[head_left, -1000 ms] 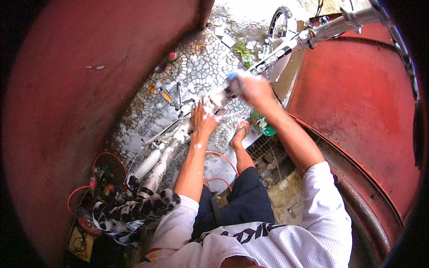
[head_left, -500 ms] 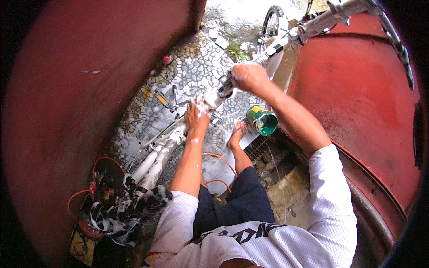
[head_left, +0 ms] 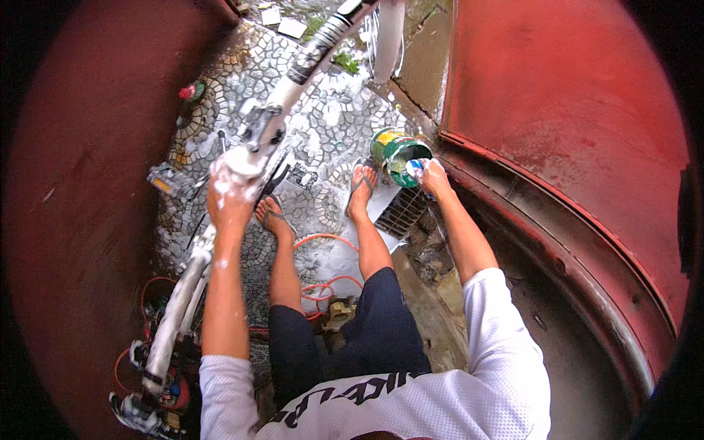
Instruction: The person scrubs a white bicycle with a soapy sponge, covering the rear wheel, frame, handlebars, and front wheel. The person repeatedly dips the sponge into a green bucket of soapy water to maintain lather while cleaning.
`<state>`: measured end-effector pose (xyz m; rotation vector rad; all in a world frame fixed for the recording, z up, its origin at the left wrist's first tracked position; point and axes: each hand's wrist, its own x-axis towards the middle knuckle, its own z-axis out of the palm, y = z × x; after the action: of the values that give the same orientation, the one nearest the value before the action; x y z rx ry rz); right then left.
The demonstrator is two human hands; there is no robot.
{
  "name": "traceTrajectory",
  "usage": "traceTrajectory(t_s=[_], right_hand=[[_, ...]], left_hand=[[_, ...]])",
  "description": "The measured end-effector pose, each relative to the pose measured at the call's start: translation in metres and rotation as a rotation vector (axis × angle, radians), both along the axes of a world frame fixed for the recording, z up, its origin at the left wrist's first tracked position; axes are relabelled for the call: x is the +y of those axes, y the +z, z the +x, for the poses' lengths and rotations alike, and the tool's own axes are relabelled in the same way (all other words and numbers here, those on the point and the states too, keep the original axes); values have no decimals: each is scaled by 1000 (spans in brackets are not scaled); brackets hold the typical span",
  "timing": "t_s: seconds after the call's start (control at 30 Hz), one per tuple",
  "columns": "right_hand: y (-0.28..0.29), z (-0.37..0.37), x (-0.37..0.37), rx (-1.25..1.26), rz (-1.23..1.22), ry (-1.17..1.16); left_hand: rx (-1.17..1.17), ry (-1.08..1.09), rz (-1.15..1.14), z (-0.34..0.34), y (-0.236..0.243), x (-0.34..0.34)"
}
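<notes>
A white bicycle (head_left: 297, 84) streaked with soap suds runs from upper right to lower left of me. My left hand (head_left: 229, 194), covered in foam, is closed on its frame below a dark clamp. A pedal (head_left: 170, 180) with an orange reflector shows to the left of that hand. My right hand (head_left: 434, 178) is at the mouth of a green tin bucket (head_left: 387, 147), closed on a small blue and white thing (head_left: 416, 167) whose kind I cannot make out. The bucket leans beside my right foot; its contents are mostly hidden.
Red panels (head_left: 557, 88) rise on both sides. Foam lies over the stone-patterned floor (head_left: 323, 139). A metal drain grate (head_left: 402, 213) is below the bucket. An orange hose (head_left: 323, 238) coils between my legs, and a small red and green object (head_left: 192, 92) sits at far left.
My right hand has left the bicycle frame and come down to the bucket, now with a blue and white thing. The bicycle and my left hand appear farther left as the view shifted.
</notes>
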<state>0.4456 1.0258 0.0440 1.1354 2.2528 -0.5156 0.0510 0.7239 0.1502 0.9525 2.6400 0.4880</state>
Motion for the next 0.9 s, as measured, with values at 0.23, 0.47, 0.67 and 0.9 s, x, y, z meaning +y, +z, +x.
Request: traceTrajectory(t_s=[0.23, 0.47, 0.67, 0.9], right_hand=[[-113, -38, -12, -241, -413, 194], [-187, 0, -13, -209, -210, -35], [-114, 32, -10, 54, -85, 28], [164, -147, 45, 711, -534, -555]], left_hand=[[141, -424, -150, -9, 11, -10], [66, -289, -117, -9, 13, -9], [79, -414, -84, -9, 16, 18], [-328, 169, -51, -8, 22, 4]])
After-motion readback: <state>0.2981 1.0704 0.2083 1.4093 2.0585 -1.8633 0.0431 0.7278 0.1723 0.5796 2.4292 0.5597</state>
